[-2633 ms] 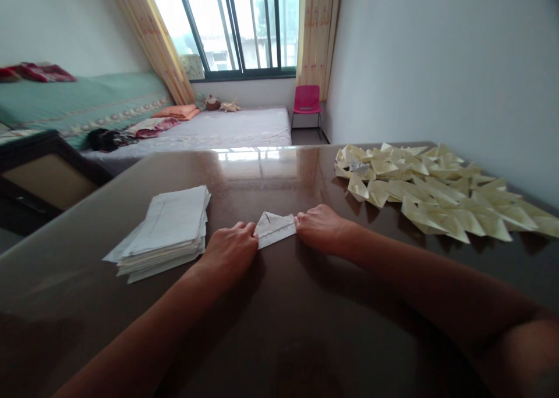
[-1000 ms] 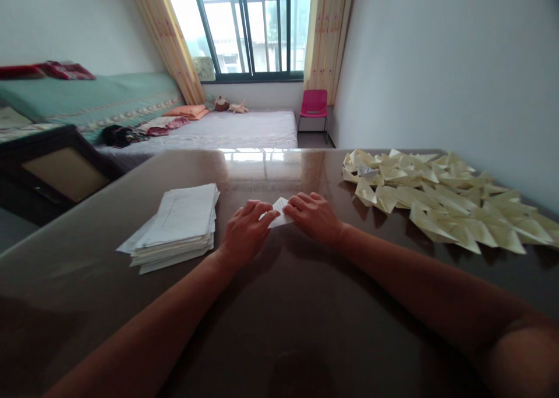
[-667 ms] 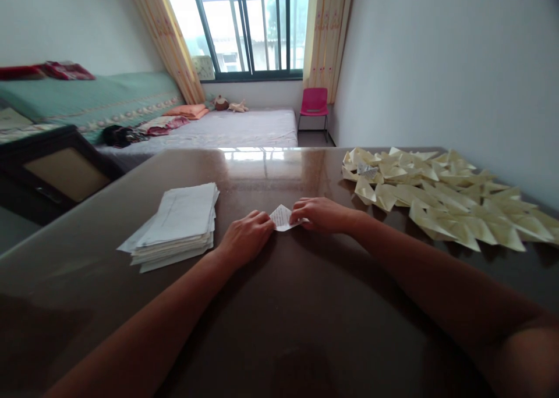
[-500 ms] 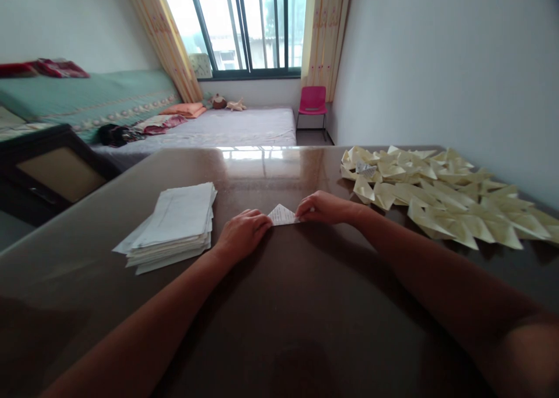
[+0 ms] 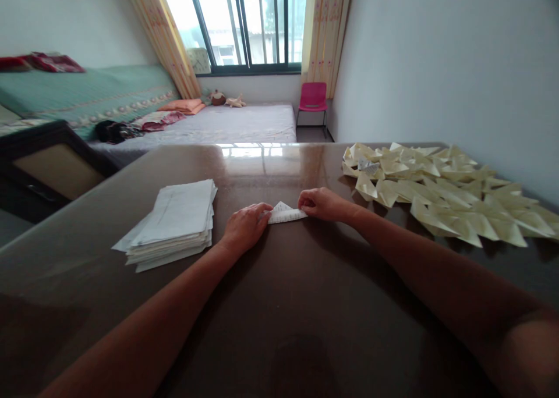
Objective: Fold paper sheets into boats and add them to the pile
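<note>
A small sheet of printed white paper (image 5: 286, 214), partly folded, lies on the brown table between my hands. Its pointed top sticks up behind a folded strip along the near edge. My left hand (image 5: 247, 223) is closed on the paper's left end, thumb at the front and fingers behind. At the right end, my right hand (image 5: 322, 204) pinches the paper between thumb and curled fingers. Left of my left hand sits a stack of white paper sheets (image 5: 179, 217), its edges uneven.
Many folded cream paper pieces (image 5: 437, 182) cover the table's right side, with one printed grey-white folded piece (image 5: 367, 166) among them. A dark cabinet (image 5: 56, 159) stands at the left. Beyond the glossy table (image 5: 279, 305) are a bed (image 5: 244, 121) and a pink chair (image 5: 313, 98).
The near edge of the paper has been turned up into a strip, so less of the triangle shows. My right hand has shifted slightly; the camera view has tilted a little.
</note>
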`<state>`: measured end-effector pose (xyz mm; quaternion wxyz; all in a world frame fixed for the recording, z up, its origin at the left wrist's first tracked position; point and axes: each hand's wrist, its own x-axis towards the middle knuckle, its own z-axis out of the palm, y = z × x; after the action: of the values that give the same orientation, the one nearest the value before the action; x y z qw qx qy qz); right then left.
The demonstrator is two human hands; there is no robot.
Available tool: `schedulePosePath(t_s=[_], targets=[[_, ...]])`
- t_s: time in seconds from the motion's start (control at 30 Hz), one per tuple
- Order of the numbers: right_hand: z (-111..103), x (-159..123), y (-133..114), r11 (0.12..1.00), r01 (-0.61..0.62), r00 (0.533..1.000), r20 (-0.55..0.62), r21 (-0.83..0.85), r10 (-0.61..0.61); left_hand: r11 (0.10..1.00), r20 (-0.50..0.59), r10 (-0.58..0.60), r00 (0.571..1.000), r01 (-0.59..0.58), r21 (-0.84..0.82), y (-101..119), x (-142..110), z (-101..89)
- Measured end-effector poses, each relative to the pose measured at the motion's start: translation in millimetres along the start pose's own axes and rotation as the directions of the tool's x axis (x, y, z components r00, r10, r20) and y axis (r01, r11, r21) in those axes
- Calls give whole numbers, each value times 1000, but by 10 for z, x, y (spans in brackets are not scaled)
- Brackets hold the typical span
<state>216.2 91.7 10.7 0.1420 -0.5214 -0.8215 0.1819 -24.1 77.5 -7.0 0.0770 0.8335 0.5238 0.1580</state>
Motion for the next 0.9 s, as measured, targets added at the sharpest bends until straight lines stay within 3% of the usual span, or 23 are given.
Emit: schedulePosePath(t_s=[0.2, 0.37, 0.5, 0.6, 0.67, 0.8, 0.9], targets=[[86, -27, -53, 979, 22, 999, -26, -203, -27, 998, -8, 10, 1000, -9, 63, 13, 0, 13], [92, -58, -115, 954, -27, 999, -32, -300, 18, 982, -22, 50, 999, -45, 183, 61, -39, 18], [101, -55, -111, 949, -38, 999, -34, -314, 28, 933, -49, 247, 968, -224, 280, 101, -57, -3], [85, -50, -100, 949, -48, 999, -11, -312, 47, 869, 65, 393, 917, -393, 302, 114, -61, -33], [50, -63, -118, 945, -50, 999, 1, -324, 53, 846, 139, 416, 898, -439, 303, 119, -66, -52], [-32, -147, -276, 917, 94, 995, 2, -388, -102, 836, 163, 405, 900, -436, 333, 132, -85, -66], [-39, -229, -447, 870, 236, 972, 113, -434, -208, 831, 165, 407, 898, -439, 342, 141, -96, -58]])
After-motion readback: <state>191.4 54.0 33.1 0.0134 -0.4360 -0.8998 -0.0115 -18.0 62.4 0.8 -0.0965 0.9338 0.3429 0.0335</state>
